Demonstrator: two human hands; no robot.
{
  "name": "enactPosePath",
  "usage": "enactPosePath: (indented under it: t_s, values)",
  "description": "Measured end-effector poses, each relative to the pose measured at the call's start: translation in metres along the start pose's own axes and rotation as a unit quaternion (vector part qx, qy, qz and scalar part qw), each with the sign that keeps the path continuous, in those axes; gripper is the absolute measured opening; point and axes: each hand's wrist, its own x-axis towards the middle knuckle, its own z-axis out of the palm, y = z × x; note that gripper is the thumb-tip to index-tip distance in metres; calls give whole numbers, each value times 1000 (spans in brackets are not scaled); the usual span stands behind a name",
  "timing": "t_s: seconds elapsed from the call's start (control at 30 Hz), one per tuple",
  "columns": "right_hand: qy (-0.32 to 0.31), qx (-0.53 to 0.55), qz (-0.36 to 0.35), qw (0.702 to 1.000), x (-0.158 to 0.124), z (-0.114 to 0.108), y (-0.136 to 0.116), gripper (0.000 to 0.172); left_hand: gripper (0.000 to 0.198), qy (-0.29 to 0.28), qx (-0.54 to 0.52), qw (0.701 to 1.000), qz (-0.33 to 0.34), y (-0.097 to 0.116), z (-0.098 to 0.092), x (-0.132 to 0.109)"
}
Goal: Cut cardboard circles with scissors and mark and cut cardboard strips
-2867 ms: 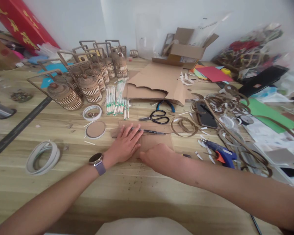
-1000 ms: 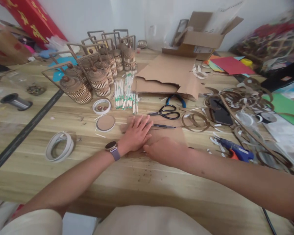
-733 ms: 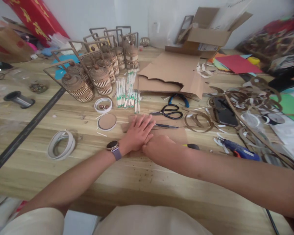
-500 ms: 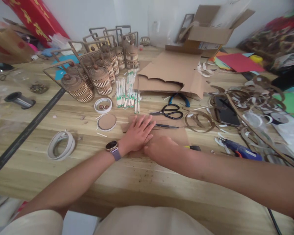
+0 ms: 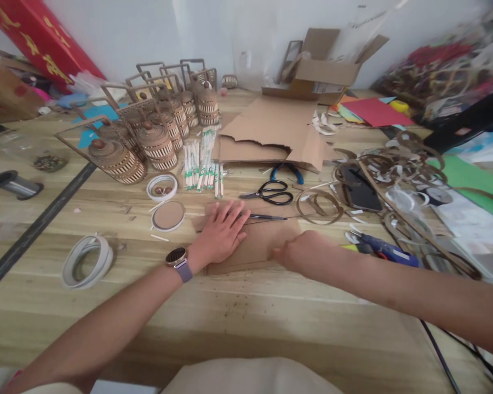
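My left hand [image 5: 222, 232] lies flat with fingers spread on a small brown cardboard sheet [image 5: 250, 249], pressing it to the table. My right hand [image 5: 298, 250] is closed at the sheet's right part, around a yellow utility knife [image 5: 350, 248]. Only the back of its handle shows past my forearm; the blade is hidden. A slim dark pointed tool [image 5: 268, 217] rests on the sheet near my left fingertips. Just beyond lie black-handled scissors [image 5: 273, 192] and blue-handled pliers [image 5: 287, 172]. Left of the sheet is a cardboard disc with a white rim [image 5: 168, 215].
Several small woven lidded baskets [image 5: 156, 145] with tall handles stand at back left. Behind the scissors lies a large torn cardboard piece [image 5: 267, 126]. On the right are a phone [image 5: 361, 186], a blue glue gun [image 5: 388, 250] and coiled brown strips [image 5: 320, 205]. White rings [image 5: 87, 261] lie left.
My right hand has moved right across the cardboard, away from my left hand, with the utility knife in it. My left hand stays on the sheet. The view has shifted slightly.
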Motion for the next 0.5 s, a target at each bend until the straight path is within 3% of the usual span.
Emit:
enactPosePath:
  t_s: [0.1,0.2,0.4,0.5]
  values:
    - [-4,-5,-16,1000,-19,14,24,25,55,-17,-2,1000,-10,2,-3,2]
    - [13,6,-8,1000,-26,21,31,22,54,-23,-8,1000,-19,4,-4,3]
    - [49,11,-24,998,2,1,-16,22,54,-3,-22,999,-27,3,-2,3]
    - [35,3,-79,996,21,-17,-42,24,52,16,-20,1000,-19,-1,2,2]
